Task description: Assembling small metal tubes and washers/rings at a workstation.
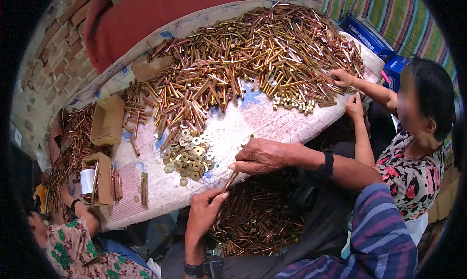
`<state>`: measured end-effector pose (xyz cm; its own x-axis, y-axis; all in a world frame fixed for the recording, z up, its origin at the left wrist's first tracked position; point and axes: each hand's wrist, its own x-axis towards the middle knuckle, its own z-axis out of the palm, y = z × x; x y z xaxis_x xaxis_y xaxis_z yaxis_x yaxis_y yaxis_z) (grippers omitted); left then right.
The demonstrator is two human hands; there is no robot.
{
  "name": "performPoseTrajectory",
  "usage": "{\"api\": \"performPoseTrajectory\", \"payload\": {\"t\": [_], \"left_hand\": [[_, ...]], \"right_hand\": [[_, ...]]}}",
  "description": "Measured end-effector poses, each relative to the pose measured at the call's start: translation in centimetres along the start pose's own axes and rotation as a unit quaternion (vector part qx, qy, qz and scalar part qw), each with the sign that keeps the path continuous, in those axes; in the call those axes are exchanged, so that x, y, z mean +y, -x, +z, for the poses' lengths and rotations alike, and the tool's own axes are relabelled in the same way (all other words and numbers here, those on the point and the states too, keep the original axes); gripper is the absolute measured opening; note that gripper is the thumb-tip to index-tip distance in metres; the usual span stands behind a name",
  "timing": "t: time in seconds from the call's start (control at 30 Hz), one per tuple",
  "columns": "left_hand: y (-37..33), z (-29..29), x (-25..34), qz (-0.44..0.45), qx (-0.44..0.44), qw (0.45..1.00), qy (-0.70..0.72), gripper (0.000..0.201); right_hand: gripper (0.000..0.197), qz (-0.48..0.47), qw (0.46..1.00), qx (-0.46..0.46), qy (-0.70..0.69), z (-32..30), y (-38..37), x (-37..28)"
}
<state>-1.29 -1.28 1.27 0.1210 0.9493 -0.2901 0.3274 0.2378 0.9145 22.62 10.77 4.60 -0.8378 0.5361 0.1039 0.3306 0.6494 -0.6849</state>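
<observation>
Surroundings: brick wall [58, 50] at left, striped cloth [389, 11] at upper right, blue boxes [369, 35] just beside the far corner.
Tabletop: pale patterned cover [272, 123], tilted across the view; near edge running just under the hands.
Bolt heap: long brass-coloured bolts [253, 55] covering the far half, spilling up to the far rim.
Washers: small pile of flat rings [188, 155] near the middle, bare cover on its right.
Nuts: small cluster [292, 102] beside the heap's right end.
Left hand [203, 215]: below the near edge, grip closed on one bolt [229, 180], tip raised toward the right hand.
Right hand [260, 156]: resting at the near edge, fingers pinched at the bolt's upper end; contents of the pinch impossible to tell.
Lap: loose bolts [253, 220] piled below the edge.
Cardboard boxes [108, 119]: at the left edge, partly filled.
Others: one person's hands [348, 89] at the right rim, another's arm [78, 206] at the lower left.
</observation>
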Motion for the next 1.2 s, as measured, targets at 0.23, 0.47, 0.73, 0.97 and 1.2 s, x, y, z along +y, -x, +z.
{"api": "performPoseTrajectory", "payload": {"t": [0.23, 0.47, 0.73, 0.97, 1.2], "left_hand": [[0.1, -0.3, 0.4, 0.014, 0.001, 1.000, -0.016, 0.021], [0.4, -0.4, 0.3, 0.038, 0.012, 0.998, -0.046, 0.025], [0.4, -0.5, 0.2, 0.037, 0.002, 0.998, -0.048, 0.027], [-0.1, -0.5, -1.1, 0.049, -0.009, 0.995, -0.085, 0.029], [-0.1, 1.2, -0.3, -0.001, -0.114, 0.986, -0.124, 0.036]], "right_hand": [[0.047, 0.008, 1.000, 0.005, -0.007, -0.5, -0.2, -0.6], [0.049, 0.137, 0.988, -0.063, 0.012, 0.3, -0.9, -0.6], [0.059, 0.124, 0.988, -0.081, -0.048, -0.2, -1.1, -0.9], [0.053, 0.157, 0.979, 0.112, 0.063, -2.4, -4.7, 4.9], [0.059, 0.200, 0.948, 0.223, 0.107, -3.2, -9.2, 11.8]]}}
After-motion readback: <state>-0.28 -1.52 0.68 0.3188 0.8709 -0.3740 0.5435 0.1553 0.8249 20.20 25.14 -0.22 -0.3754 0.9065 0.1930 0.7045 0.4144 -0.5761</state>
